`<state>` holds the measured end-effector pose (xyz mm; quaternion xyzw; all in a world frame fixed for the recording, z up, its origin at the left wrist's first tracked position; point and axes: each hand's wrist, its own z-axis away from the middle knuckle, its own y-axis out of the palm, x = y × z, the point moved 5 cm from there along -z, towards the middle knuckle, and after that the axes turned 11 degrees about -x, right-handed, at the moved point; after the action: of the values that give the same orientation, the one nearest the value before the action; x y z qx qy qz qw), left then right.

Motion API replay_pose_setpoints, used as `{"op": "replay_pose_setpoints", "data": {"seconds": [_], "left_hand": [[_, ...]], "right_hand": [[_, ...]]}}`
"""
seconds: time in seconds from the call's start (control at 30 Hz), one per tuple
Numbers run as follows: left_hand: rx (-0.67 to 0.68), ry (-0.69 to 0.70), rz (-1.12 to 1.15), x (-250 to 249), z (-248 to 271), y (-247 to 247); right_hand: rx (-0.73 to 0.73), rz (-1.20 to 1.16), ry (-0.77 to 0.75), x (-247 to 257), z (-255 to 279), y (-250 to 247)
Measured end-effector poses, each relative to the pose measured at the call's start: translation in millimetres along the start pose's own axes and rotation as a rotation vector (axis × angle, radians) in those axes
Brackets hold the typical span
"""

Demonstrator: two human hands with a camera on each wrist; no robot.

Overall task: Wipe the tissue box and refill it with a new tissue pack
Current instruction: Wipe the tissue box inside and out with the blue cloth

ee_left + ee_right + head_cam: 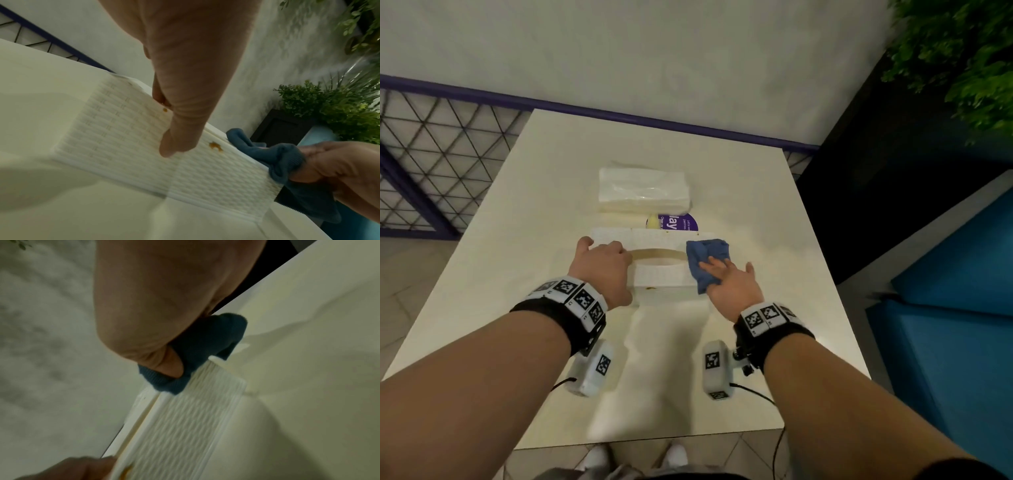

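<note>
Head view: the tissue box (654, 274), white with a woven texture and an oval slot on top, sits mid-desk (517, 274). The left hand (604, 265) clasps its left end, fingers curled over the top edge. The right hand (732, 279) presses a blue cloth (705, 253) onto the right end with straight fingers. The new tissue pack (643, 190) lies just beyond the box, untouched, with a purple round label (678, 222) between them.

Left wrist view: the near face of the box (127, 146) carries two brown spots, a small one (165, 110) by the fingers and a larger one (215, 145) further right. The cloth (287, 159) is bunched at the right corner and clear of both spots.

Right wrist view: the cloth (205, 344) covers the top right corner only; the picture is blurred.

Assessment: wiping is under way and the near face is unfinished. The left hand should brace firmly while the cloth is drawn along the weave over both spots. Refill should wait.
</note>
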<state>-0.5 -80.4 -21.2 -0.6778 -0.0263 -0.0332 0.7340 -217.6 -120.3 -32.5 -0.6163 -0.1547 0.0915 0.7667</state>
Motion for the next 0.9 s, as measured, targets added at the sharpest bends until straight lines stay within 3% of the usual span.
{"op": "replay_pose_setpoints", "data": {"seconds": [0.07, 0.23, 0.3, 0.37, 0.43, 0.5, 0.63, 0.73, 0.77, 0.9], "left_hand": [[0.005, -0.002, 0.005, -1.7, 0.1, -1.2], [0.021, 0.033, -0.032, 0.1, 3.0, -2.6], [0.038, 0.061, -0.063, 3.2, 4.8, -4.4], [0.061, 0.077, -0.084, 2.5, 8.2, -8.8], [0.057, 0.091, -0.085, -9.0, 11.9, -14.4], [-0.003, 0.126, -0.052, -31.7, 15.5, -21.8], [-0.013, 0.151, -0.044, -66.7, 12.5, -19.8], [-0.023, 0.072, -0.016, -67.7, 5.0, -16.0], [-0.012, 0.057, -0.017, -67.3, 2.7, -15.4], [0.012, 0.038, 0.009, -66.3, -7.2, -14.6]], "right_hand": [[-0.013, -0.021, 0.016, 18.9, -0.7, 5.4], [-0.035, -0.201, -0.123, 57.3, 19.7, -6.3], [-0.022, -0.533, -0.007, 44.9, 28.4, -18.2], [-0.111, -0.873, 0.197, 18.9, 36.9, -34.1], [-0.289, -1.054, 0.385, -11.5, 42.1, -49.7], [-0.377, -1.126, 0.451, -29.4, 44.2, -66.4], [-0.322, -0.987, 0.345, -11.9, 28.0, -71.1], [0.028, -0.402, 0.14, 23.4, 19.9, -20.0], [0.085, -0.257, 0.102, 28.2, 18.7, -3.2], [0.034, -0.087, 0.108, 25.2, -14.6, 6.6]]}}
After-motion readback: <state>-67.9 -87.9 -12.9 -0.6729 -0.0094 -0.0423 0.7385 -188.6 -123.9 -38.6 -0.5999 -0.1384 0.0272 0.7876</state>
